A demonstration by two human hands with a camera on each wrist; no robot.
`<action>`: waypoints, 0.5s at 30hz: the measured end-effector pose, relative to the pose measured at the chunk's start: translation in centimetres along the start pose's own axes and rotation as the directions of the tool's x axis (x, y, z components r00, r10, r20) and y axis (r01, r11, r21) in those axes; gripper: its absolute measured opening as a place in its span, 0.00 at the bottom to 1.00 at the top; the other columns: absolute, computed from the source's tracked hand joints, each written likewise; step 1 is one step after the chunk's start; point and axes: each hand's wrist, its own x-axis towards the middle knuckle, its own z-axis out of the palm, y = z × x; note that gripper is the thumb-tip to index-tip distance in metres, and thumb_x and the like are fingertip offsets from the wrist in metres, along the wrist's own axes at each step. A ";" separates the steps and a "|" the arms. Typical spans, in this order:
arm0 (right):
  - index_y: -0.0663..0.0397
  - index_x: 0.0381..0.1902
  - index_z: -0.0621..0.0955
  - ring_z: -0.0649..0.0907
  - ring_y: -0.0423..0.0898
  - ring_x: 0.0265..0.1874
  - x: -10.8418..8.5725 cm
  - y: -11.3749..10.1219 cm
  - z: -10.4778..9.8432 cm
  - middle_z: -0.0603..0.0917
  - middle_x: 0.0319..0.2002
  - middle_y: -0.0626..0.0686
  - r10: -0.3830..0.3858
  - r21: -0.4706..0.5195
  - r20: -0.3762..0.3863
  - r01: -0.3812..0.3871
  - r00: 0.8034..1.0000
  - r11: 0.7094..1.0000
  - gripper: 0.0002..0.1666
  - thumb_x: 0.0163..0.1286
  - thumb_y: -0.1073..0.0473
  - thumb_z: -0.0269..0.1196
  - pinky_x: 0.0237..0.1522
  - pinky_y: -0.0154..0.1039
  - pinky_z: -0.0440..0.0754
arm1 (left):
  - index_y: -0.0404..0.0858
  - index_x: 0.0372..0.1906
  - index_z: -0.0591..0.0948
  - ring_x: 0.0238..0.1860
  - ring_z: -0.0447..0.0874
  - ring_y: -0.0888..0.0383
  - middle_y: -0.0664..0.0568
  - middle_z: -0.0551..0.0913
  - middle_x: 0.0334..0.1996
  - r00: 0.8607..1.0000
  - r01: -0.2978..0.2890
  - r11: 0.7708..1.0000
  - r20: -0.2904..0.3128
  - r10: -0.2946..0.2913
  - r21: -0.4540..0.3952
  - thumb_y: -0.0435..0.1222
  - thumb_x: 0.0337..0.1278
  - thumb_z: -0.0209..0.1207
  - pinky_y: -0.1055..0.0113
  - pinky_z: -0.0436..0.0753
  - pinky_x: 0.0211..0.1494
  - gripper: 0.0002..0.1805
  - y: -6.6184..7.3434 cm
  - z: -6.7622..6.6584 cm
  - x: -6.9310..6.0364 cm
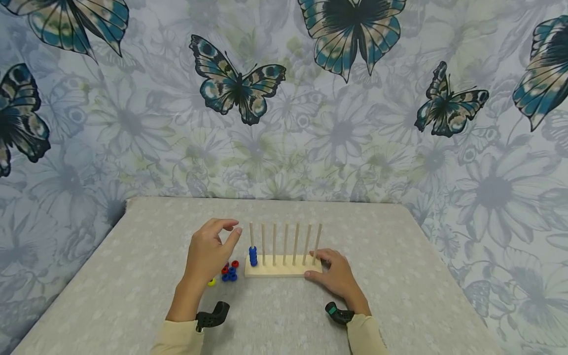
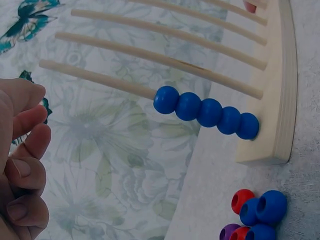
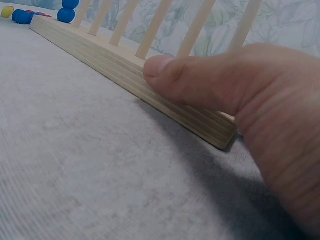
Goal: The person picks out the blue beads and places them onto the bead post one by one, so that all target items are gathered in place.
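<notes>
A wooden base [image 1: 284, 270] carries a row of several upright pegs. On its leftmost peg sits a stack of several blue beads [image 2: 209, 112], down against the base. My left hand [image 1: 212, 250] is raised just left of that peg's top, fingers bent, thumb and fingertips apart with nothing between them. My right hand [image 1: 336, 274] grips the right end of the base, the thumb [image 3: 185, 80] along its front edge. Loose blue beads [image 2: 271, 207], red beads [image 2: 243, 201] and a purple bead [image 2: 229, 231] lie left of the base, partly behind my left hand in the head view.
A yellow bead [image 1: 211, 282] lies beside my left wrist. A cloth [image 1: 390, 256] covers the table, and a wall with butterfly prints [image 1: 239, 91] stands behind its far edge. Each wrist wears a black strap device [image 1: 213, 316].
</notes>
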 end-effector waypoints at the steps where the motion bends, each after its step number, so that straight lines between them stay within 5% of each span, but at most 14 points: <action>1: 0.23 0.54 0.83 0.79 0.44 0.58 0.0 0.0 -0.1 0.83 0.52 0.34 0.000 -0.001 -0.001 0.000 1.000 1.000 0.33 0.48 0.33 0.77 0.65 0.54 0.72 | 0.48 0.47 0.87 0.17 0.65 0.63 0.56 0.85 0.39 1.000 0.000 1.000 -0.003 0.000 -0.002 0.47 0.63 0.65 0.69 0.70 0.21 0.12 0.0 -0.1 0.0; 15: 0.25 0.56 0.83 0.79 0.44 0.58 0.2 0.4 -0.1 0.83 0.53 0.34 -0.011 -0.013 0.012 0.011 1.000 1.000 0.35 0.48 0.30 0.76 0.67 0.55 0.69 | 0.46 0.47 0.87 0.16 0.64 0.66 0.56 0.84 0.39 1.000 -0.024 0.999 -0.017 0.024 0.040 0.43 0.63 0.66 0.71 0.69 0.21 0.10 -0.7 -0.9 -0.9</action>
